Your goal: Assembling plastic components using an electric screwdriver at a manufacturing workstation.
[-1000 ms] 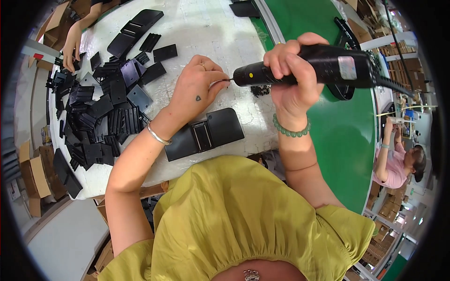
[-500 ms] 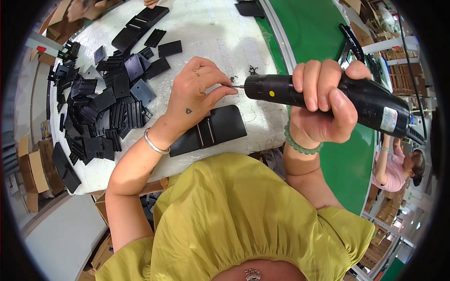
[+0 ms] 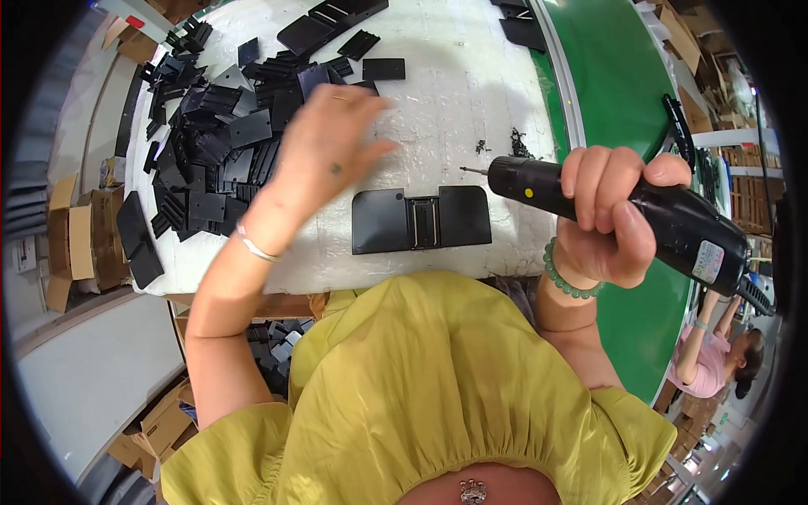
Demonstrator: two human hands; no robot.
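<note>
A black electric screwdriver [image 3: 530, 181] lies across my right hand [image 3: 610, 210], whose fingers wrap round its body. Its thin bit points left, above the work surface, with no screw that I can make out on the tip. My left hand [image 3: 324, 147] is blurred by motion beside the pile of black parts [image 3: 215, 139]; thumb and fingers are apart, with nothing seen between them. Below the bit, a flat black panel assembly [image 3: 379, 223] lies on the white table covering [image 3: 454, 101], with two pale metal rods in its middle section.
Small dark screws [image 3: 520, 143] lie loose beyond the screwdriver's nose. More black panels [image 3: 332, 21] rest at the far side, and another panel [image 3: 139, 240] lies at the left edge. A green surface [image 3: 623, 101] runs along the right. Farther right is another person [image 3: 715, 358] in pink.
My left hand has left the screwdriver's tip and moved left toward the pile, its pinch loosened. The screwdriver stays in my right hand. The whole view has shifted.
</note>
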